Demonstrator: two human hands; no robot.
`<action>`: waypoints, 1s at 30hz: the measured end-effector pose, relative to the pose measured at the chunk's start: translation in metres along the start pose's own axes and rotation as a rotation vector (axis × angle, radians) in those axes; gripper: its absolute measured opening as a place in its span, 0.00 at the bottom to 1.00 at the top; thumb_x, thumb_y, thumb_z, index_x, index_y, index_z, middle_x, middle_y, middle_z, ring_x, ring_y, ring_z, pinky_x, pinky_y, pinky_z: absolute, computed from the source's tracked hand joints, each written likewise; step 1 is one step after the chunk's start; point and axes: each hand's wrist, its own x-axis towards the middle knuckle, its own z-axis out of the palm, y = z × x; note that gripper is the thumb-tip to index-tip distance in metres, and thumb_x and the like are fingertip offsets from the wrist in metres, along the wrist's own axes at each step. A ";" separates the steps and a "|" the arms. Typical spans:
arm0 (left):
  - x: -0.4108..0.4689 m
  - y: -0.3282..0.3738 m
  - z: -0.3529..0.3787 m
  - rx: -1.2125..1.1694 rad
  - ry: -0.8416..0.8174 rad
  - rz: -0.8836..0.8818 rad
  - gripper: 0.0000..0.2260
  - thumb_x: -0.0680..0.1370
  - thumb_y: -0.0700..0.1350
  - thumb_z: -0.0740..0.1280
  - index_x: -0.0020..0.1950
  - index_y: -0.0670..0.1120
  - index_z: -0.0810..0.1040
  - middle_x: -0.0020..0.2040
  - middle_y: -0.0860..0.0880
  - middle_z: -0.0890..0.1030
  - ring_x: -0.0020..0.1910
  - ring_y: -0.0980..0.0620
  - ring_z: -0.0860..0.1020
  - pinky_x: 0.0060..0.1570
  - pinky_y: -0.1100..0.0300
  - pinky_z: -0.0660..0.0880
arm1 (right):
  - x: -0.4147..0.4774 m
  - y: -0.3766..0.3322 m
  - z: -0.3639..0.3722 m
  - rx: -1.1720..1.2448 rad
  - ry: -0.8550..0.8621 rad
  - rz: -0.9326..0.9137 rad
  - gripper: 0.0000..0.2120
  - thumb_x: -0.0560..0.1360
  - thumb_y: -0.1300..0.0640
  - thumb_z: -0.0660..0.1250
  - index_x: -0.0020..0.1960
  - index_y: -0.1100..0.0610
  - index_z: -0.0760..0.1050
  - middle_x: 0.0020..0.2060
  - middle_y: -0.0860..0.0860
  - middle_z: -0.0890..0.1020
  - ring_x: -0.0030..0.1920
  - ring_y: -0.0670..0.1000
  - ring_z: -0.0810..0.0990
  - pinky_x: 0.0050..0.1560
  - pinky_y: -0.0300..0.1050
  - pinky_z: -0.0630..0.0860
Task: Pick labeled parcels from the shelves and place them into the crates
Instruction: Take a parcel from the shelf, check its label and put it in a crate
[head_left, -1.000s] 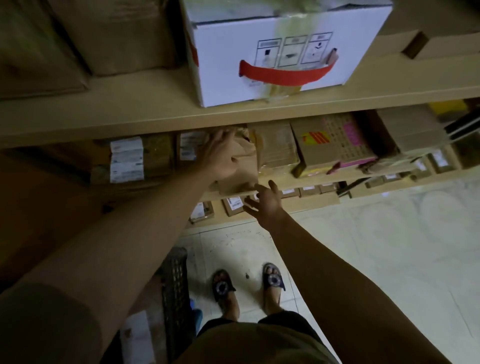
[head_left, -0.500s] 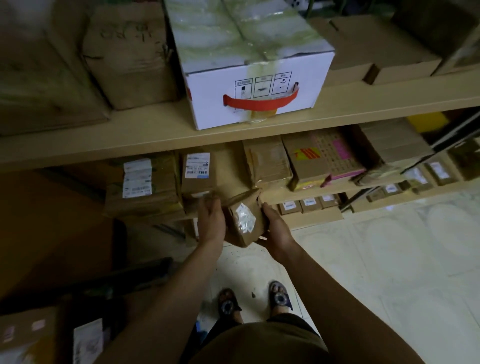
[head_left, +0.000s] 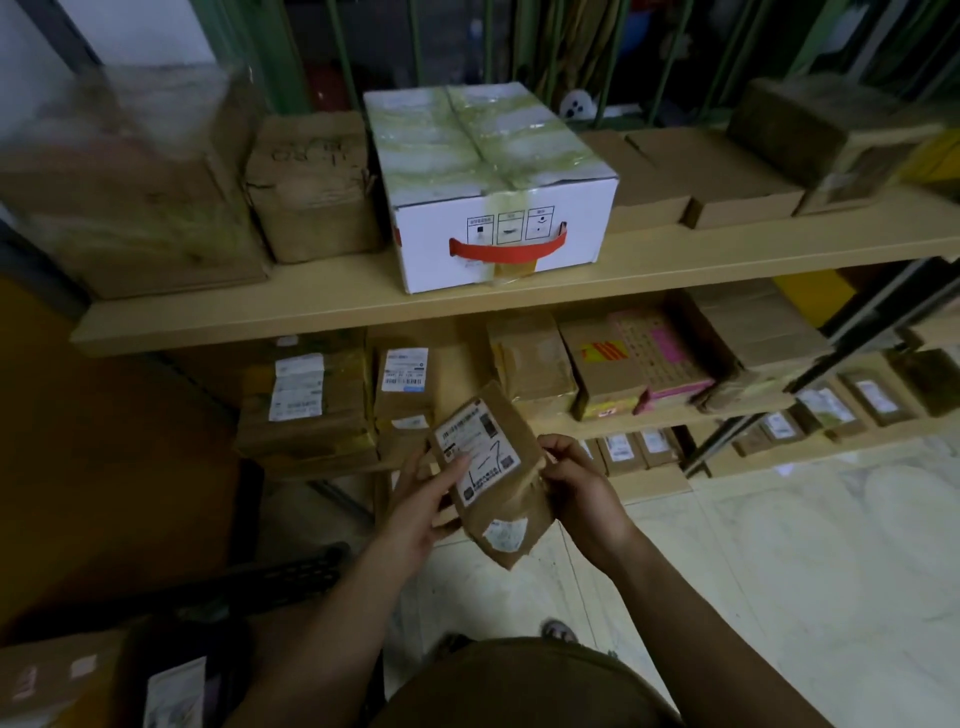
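Two grips on one parcel right now. The left grip cradles the brown parcel from below, thumb laid across its white label. The right grip pinches the parcel's right edge with curled fingers. We have the parcel in the air, tilted, label up, just in front of the middle shelf and clear of it, over the pale floor.

So what can go wrong from here?

- **The carry:** What looks like a dark crate lies low on our left, so we judge one grip will have to release. The right one has only an edge pinch, so if the left lets go first the parcel may swing and drop to the floor.
- **The wrapper:** The paper looks creased and loose at the lower end, and a tug there could tear it.
- **The reading:** The light is dim and the thumb hides part of the label, so a misread is possible.
- **The neighbours:** The stacked parcels on the shelf sit near the left grip. A careless swing that way could knock them off the edge.
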 end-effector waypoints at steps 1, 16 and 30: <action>-0.004 -0.002 0.003 0.010 -0.016 0.012 0.27 0.72 0.50 0.77 0.68 0.64 0.73 0.57 0.49 0.86 0.59 0.43 0.82 0.57 0.35 0.78 | -0.002 -0.003 -0.001 -0.001 -0.019 -0.006 0.19 0.68 0.59 0.65 0.58 0.57 0.75 0.49 0.56 0.81 0.49 0.57 0.79 0.43 0.50 0.73; -0.021 0.001 0.015 0.109 0.055 0.353 0.42 0.60 0.51 0.85 0.66 0.73 0.68 0.65 0.55 0.79 0.63 0.48 0.80 0.56 0.39 0.81 | -0.027 -0.019 -0.002 -0.176 -0.105 0.057 0.29 0.71 0.45 0.75 0.68 0.54 0.71 0.63 0.53 0.82 0.64 0.57 0.80 0.64 0.64 0.76; 0.007 0.021 -0.005 0.091 0.078 0.321 0.36 0.74 0.46 0.76 0.76 0.63 0.63 0.68 0.53 0.77 0.62 0.50 0.80 0.45 0.55 0.83 | -0.009 0.006 0.026 0.090 0.002 0.176 0.36 0.66 0.48 0.81 0.69 0.45 0.69 0.61 0.56 0.83 0.60 0.61 0.83 0.62 0.62 0.78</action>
